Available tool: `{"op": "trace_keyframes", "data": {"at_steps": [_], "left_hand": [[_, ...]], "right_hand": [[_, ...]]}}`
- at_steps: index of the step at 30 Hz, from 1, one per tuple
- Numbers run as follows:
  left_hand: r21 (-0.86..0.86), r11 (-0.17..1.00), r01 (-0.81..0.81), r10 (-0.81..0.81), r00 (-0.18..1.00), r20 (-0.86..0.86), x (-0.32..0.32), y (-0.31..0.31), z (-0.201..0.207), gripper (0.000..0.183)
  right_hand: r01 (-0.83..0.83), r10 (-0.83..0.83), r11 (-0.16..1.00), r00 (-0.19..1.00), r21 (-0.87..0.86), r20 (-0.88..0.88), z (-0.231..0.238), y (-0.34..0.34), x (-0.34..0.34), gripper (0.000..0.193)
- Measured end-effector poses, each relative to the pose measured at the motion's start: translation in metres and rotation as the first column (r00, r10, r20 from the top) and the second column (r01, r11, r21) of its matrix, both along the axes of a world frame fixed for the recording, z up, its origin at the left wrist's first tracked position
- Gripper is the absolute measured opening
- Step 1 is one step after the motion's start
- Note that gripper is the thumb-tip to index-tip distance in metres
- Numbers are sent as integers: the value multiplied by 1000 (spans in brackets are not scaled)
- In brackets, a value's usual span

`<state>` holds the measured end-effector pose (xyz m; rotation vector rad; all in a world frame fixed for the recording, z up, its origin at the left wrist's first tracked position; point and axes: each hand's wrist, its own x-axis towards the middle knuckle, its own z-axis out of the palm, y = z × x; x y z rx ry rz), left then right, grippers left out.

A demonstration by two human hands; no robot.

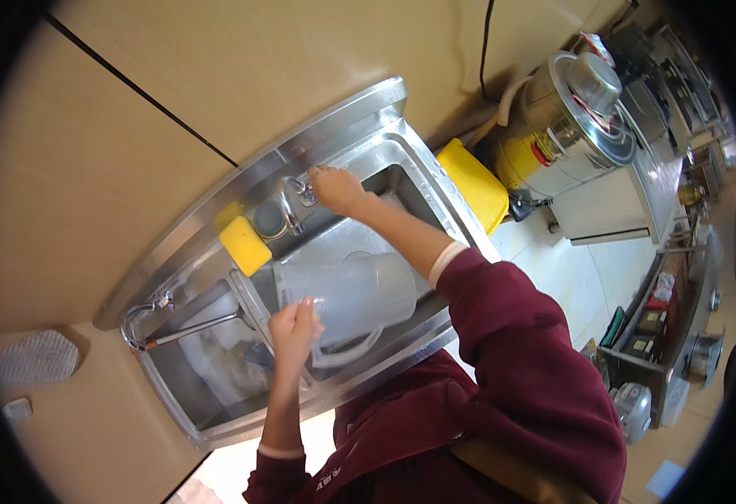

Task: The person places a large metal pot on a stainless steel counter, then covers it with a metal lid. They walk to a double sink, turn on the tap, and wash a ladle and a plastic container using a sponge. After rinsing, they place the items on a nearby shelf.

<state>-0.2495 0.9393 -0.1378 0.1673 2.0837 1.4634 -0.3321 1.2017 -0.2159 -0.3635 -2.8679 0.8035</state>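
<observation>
A large translucent plastic pitcher (359, 290) lies on its side in the right basin of the steel sink (385, 91), its handle toward me. My left hand (295, 332) is closed at the pitcher's left edge, fingers curled and seemingly gripping the rim. At the back of the sink, my right hand (337, 190) is closed around the tap's handle, mostly hiding it. The short curved faucet (290, 210) stands just left of that hand. Whether water runs from it I cannot tell.
A yellow sponge (245, 246) and a dark round container (269, 219) sit on the ledge. Another faucet (137, 329) reaches over the left basin, which holds whitish, foamy-looking material. Right of the sink stand a yellow bin (475, 185) and a big steel drum (544, 126).
</observation>
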Motion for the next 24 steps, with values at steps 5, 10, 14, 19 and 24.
{"op": "trace_keyframes", "data": {"at_steps": [5,10,14,19,24], "left_hand": [[27,996,-86,83,992,98,-8,48,-55,37],[10,988,-157,149,953,263,-22,53,-85,30],[22,960,-281,254,897,360,-24,52,-92,21],[-80,970,-230,242,877,416,-15,51,-90,19],[199,912,-358,292,910,295,-12,1,-68,33]], "right_hand": [[92,-9,973,932,213,-362,-33,-15,33,33],[136,-68,978,923,157,-378,-21,-22,48,49],[25,-108,926,973,-377,-203,20,-50,115,41],[13,21,960,993,-281,116,-5,-103,177,40],[173,21,705,964,-688,264,-19,-84,179,48]]}}
